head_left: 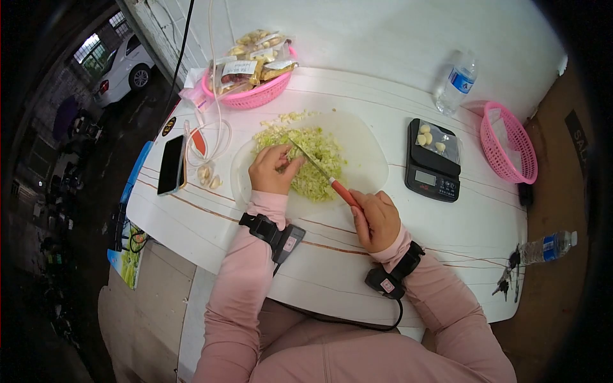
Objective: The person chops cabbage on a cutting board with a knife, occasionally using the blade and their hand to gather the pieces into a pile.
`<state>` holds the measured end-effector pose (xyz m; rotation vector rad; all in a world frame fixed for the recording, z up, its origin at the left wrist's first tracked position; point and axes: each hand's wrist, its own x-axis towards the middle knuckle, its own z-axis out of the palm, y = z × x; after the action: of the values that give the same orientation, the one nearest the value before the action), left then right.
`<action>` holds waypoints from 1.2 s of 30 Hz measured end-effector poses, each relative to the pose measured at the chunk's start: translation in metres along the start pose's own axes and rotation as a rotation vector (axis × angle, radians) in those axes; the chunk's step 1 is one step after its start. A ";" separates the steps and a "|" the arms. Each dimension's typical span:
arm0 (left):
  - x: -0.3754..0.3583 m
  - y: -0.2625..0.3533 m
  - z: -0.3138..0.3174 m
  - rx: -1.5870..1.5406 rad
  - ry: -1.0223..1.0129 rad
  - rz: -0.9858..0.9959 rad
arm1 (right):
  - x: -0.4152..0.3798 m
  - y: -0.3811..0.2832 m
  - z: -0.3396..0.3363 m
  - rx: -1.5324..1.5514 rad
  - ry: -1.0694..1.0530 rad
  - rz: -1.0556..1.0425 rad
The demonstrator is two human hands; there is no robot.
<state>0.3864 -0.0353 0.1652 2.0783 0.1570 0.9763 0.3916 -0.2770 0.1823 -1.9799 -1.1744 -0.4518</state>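
Observation:
A pile of finely chopped pale green garlic (313, 159) lies on a translucent cutting board (364, 159) in the middle of the white table. My right hand (377, 220) grips the red handle of a knife (322, 171); its blade points up-left across the pile. My left hand (273, 169) rests curled on the left side of the pile, fingertips touching the blade's back. Both wrists wear black strapped devices over pink sleeves.
A black phone (171, 165) and a few garlic cloves (207, 175) lie left of the board. A pink basket of packets (252, 97) stands behind. To the right are a black scale with cloves (433, 159), a water bottle (456, 83), an empty pink basket (511, 143), another bottle (546, 247) and keys (507, 277).

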 end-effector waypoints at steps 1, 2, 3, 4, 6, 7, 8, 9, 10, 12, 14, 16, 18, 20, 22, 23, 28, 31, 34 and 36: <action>0.000 0.001 -0.001 0.023 -0.011 -0.015 | 0.000 0.000 0.001 0.002 0.008 -0.010; 0.000 0.001 -0.002 0.047 -0.022 -0.031 | -0.001 -0.002 0.001 0.004 0.003 -0.009; 0.000 -0.001 -0.001 0.049 -0.021 -0.036 | 0.000 -0.003 0.000 0.000 -0.007 -0.015; 0.000 -0.004 0.000 0.058 -0.010 -0.023 | 0.001 -0.004 -0.001 -0.005 -0.015 -0.022; 0.001 -0.007 0.003 0.068 0.000 -0.011 | 0.001 -0.003 -0.001 -0.011 -0.025 -0.028; 0.000 -0.007 0.004 0.064 0.008 -0.049 | 0.001 -0.003 -0.001 -0.017 -0.032 -0.035; 0.000 -0.008 0.004 0.061 0.017 -0.085 | 0.001 -0.004 -0.001 -0.016 -0.033 -0.035; 0.000 -0.008 0.004 0.062 0.017 -0.086 | 0.001 -0.004 0.000 -0.020 -0.019 -0.037; 0.001 -0.009 0.004 0.035 0.013 -0.114 | 0.001 -0.005 0.000 -0.024 -0.005 -0.040; 0.000 -0.011 0.004 0.008 0.010 -0.141 | -0.001 -0.003 0.006 -0.012 0.045 -0.008; 0.000 -0.012 0.004 -0.008 0.018 -0.133 | -0.003 -0.002 0.008 -0.001 0.096 0.022; -0.001 -0.009 0.002 -0.029 0.023 -0.156 | -0.003 -0.001 0.008 0.010 0.132 0.071; -0.001 -0.009 0.001 -0.053 0.024 -0.176 | -0.004 -0.002 0.007 0.010 0.145 0.094; -0.001 -0.012 -0.001 -0.154 0.048 -0.149 | -0.003 -0.002 0.006 0.010 0.156 0.117; 0.001 -0.010 -0.006 -0.119 0.053 -0.131 | -0.003 -0.002 0.006 0.011 0.178 0.116; 0.002 -0.007 -0.010 -0.083 0.059 -0.114 | -0.003 -0.002 0.006 0.010 0.177 0.116; 0.001 0.000 -0.026 -0.122 0.107 -0.145 | -0.004 0.000 0.007 0.023 0.220 0.123; -0.006 -0.009 -0.038 -0.148 0.055 -0.218 | -0.004 -0.001 0.006 0.050 0.207 0.145; -0.015 -0.009 -0.048 -0.070 -0.028 -0.280 | -0.004 0.000 0.006 0.040 0.209 0.132; -0.024 -0.008 -0.051 -0.002 -0.073 -0.305 | -0.005 0.000 0.007 0.043 0.203 0.135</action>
<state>0.3360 -0.0081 0.1637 2.0108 0.4211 0.7145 0.3887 -0.2746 0.1751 -1.9123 -0.9110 -0.5393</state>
